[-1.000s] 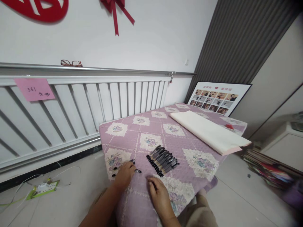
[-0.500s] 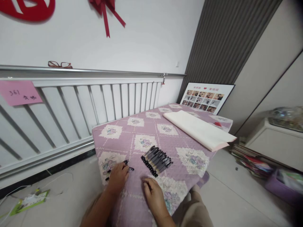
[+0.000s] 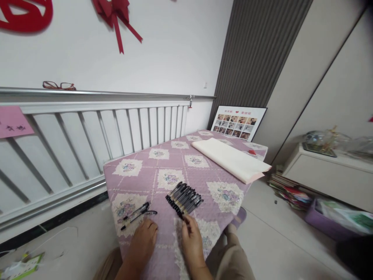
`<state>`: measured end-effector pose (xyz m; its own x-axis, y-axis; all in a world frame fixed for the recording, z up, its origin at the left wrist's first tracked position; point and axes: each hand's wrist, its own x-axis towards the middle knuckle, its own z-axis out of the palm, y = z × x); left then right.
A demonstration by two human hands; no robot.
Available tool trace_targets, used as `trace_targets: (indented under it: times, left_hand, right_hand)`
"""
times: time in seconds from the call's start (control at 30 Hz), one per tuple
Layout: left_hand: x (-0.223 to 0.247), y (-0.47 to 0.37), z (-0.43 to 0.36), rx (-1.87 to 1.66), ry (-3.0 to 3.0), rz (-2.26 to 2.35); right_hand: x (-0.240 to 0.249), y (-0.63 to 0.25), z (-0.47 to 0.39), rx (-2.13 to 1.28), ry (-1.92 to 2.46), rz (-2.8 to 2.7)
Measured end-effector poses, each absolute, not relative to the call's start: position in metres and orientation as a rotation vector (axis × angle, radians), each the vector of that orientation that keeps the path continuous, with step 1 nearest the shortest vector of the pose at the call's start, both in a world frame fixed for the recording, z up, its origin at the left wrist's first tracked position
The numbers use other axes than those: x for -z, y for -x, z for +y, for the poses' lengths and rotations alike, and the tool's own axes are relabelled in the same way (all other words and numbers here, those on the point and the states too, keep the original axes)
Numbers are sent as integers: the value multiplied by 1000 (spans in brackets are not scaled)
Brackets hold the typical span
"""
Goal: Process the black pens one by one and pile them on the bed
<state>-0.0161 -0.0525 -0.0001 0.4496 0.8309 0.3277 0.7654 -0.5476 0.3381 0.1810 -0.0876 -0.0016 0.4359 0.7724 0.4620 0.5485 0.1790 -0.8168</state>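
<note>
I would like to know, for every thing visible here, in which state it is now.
Row of pens: lying side by side
Loose pens: lying apart from the row
Right hand: fingers at the row's near end, grip unclear
Left hand: fingers bent, resting by the loose pens
Cream sheet: folded, flat
Photo board: standing, tilted back
Eyeglasses: resting on the pipe
Purple bin: uncovered, filled
Tablecloth: spread out

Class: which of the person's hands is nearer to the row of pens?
Right. The right hand is at the near end of the row; the left hand is farther off, to its left, beside the loose pens.
</note>
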Motion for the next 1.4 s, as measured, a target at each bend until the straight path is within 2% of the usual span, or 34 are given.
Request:
trace_targets:
  times: [0.23,0.53,0.8,1.4]
  left_hand:
    - [3,17,-51,-705,-2552,1423]
    - [1,17,-52,-701,-2534,1439]
    - [2,18,-52,-736,-2519,1411]
    - [-2,19,-53,-753,-2479,1424]
  right_hand:
    - [2,-228,-78,-78,1626,-1302]
    - [-9,-220,-75,108,1632,-1613]
    - [-8,-218,-79,224,1753,-1597]
    - [-24,-201,-92,254,1880,-1728]
